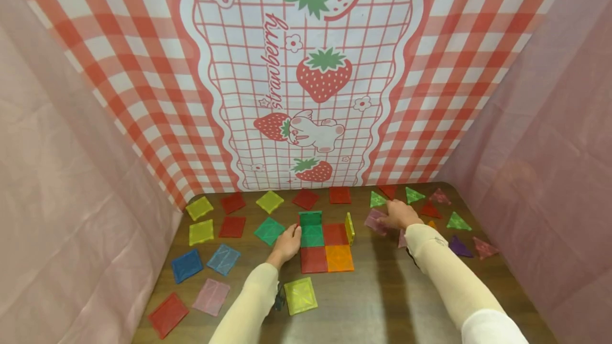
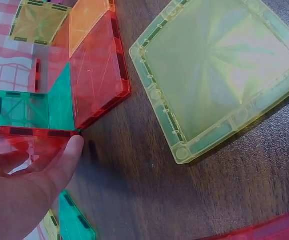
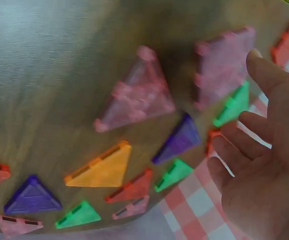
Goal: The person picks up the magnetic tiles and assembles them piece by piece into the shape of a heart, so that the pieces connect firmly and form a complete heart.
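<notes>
My left hand [image 1: 288, 243] pinches a red magnetic tile [image 2: 39, 142] that stands upright along the left side of a flat green tile [image 1: 312, 237]. Behind it rises another green tile [image 1: 311, 218]. Two flat red tiles, one at the front [image 1: 313, 260], and an orange tile [image 1: 339, 258] complete a flat block of squares. A yellow tile [image 1: 350, 229] stands on the block's right side. My right hand [image 3: 264, 135] is over the right part of the table, its fingers spread and slightly bent. Its thumb tip overlaps the edge of a pink square tile [image 3: 224, 67].
Loose square tiles lie on the left and along the back, including a blue one [image 1: 187, 266] and a green one [image 1: 270, 231]. In front is a yellow square [image 1: 300, 296]. Triangles, among them a purple one [image 1: 461, 247], cover the right. A checked cloth [image 1: 143, 68] hangs behind.
</notes>
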`<state>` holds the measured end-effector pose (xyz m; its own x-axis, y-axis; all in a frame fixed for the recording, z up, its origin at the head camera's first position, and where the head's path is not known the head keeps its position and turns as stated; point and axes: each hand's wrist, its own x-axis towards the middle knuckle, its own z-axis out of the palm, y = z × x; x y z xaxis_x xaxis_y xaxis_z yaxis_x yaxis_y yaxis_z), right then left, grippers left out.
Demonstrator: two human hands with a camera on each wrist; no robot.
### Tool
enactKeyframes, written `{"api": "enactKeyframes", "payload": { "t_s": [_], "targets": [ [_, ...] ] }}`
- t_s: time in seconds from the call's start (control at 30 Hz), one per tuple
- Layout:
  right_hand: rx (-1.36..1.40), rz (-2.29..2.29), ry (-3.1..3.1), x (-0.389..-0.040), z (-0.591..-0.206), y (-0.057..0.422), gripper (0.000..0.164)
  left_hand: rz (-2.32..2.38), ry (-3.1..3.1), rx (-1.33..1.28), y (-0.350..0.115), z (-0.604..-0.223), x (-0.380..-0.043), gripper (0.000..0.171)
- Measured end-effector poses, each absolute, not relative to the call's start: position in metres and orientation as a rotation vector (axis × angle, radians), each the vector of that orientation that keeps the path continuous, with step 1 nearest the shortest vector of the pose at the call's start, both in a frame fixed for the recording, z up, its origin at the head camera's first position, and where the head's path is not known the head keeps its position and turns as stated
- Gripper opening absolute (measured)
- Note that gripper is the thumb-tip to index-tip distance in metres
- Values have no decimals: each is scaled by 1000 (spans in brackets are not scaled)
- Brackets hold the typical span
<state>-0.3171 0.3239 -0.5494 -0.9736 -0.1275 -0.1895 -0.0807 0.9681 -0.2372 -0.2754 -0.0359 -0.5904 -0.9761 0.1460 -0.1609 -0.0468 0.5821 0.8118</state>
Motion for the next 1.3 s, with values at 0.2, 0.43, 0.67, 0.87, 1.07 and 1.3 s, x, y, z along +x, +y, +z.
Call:
{"api": "enactKeyframes", "payload": {
  "t_s": [0.2,0.43,0.67,0.87,1.07,1.3],
  "targets": [
    [-226,-169,2931,-304,-573,325,60,1342,2603,99,-35,-592,-276,52],
    [-223,-107,2895,-294,-590,317,80,1312,2608,118,-36,-591,-276,52],
    [-353,-106,2947,-290,-590,309,59,1310,2600,118,-36,-591,-275,52],
    [-478,-191,2901,-296,-583,307,27,1309,2592,106,-37,-589,-273,53],
    [-509,-342,2889,-312,-566,301,21,1303,2593,105,-38,-589,-275,53],
    [-529,-308,2950,-332,-546,289,16,1291,2591,99,-39,-588,-276,52]
  ]
}}
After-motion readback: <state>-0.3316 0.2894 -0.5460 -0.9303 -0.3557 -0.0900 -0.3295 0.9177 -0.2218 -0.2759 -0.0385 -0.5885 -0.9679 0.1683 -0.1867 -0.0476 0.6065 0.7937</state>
